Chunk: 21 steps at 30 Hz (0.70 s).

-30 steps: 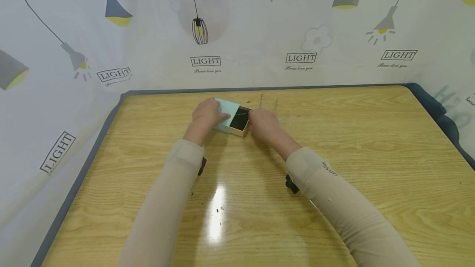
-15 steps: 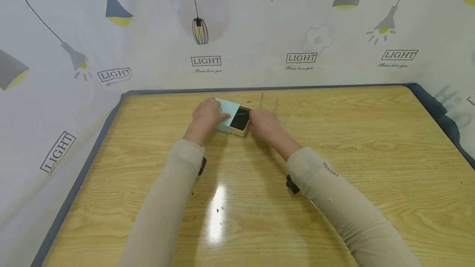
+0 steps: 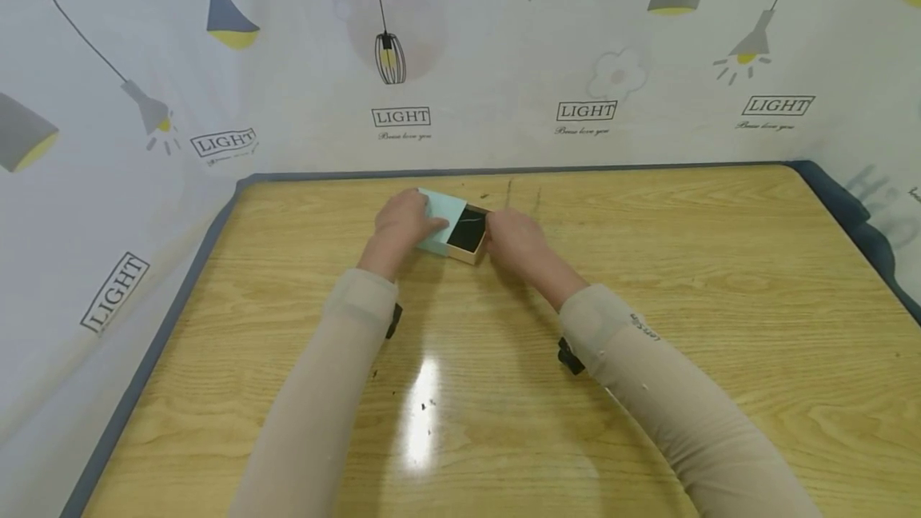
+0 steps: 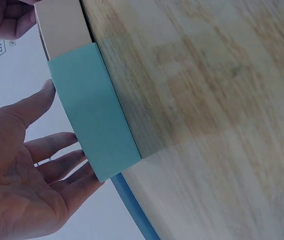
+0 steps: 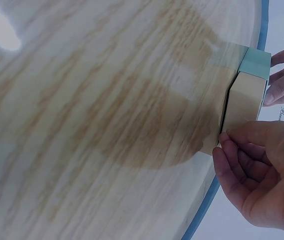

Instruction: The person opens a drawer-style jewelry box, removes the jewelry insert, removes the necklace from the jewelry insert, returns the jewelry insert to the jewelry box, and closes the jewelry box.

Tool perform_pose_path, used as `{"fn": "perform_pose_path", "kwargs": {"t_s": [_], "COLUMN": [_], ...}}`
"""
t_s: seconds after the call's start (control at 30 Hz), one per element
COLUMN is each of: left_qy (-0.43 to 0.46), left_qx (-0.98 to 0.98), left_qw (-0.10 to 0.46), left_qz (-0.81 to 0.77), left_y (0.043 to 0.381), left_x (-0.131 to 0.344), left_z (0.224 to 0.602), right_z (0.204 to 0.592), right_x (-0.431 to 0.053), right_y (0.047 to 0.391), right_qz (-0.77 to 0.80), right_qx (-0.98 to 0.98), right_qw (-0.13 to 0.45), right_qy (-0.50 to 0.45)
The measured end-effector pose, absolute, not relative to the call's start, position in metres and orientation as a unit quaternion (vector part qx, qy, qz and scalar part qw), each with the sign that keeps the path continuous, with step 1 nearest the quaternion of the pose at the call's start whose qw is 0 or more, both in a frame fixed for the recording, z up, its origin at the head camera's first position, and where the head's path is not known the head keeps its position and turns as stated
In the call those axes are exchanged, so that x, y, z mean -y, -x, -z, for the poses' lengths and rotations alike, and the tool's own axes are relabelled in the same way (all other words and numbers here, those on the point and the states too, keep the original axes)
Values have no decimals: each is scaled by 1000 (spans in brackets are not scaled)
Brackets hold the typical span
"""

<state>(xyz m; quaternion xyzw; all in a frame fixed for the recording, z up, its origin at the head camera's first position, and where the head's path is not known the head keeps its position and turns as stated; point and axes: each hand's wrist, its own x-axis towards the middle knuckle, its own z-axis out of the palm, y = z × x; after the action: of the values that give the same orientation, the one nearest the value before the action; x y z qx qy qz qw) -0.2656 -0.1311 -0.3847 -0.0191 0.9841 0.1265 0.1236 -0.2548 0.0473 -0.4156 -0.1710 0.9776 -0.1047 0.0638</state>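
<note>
A slide-out drawer box lies near the table's back edge, its pale teal sleeve (image 3: 442,217) on the left. Its beige inner tray (image 5: 245,99) sticks out on the right, with a black inside visible from above. My left hand (image 3: 400,224) holds the sleeve, thumb on top and fingers at its left end, as the left wrist view also shows. My right hand (image 3: 520,242) pinches the outer end of the tray between thumb and curled fingers; in the head view its fingertips are hidden. What lies in the tray, if anything, is unclear.
The wood-grain table (image 3: 683,302) has a dark blue edge (image 3: 504,173) at the back and sides. Behind it hangs a white cloth (image 3: 489,70) printed with lamps. Small dark specks mark the tabletop, and a bright reflection lies in front of the box.
</note>
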Motion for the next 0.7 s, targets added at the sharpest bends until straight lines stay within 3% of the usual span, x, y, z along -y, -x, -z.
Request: {"fn": "perform_pose_path", "kwargs": {"t_s": [0.7], "left_qy": [18], "left_qx": [-984], "left_qw": [127], "left_qz": [-124], "left_y": [269], "left_x": [132], "left_z": [386], "right_z": [413], "right_x": [-49], "right_y": [253], "right_qz": [101], "right_qx": [-977], "right_qw": [73], "right_qy": [172]}}
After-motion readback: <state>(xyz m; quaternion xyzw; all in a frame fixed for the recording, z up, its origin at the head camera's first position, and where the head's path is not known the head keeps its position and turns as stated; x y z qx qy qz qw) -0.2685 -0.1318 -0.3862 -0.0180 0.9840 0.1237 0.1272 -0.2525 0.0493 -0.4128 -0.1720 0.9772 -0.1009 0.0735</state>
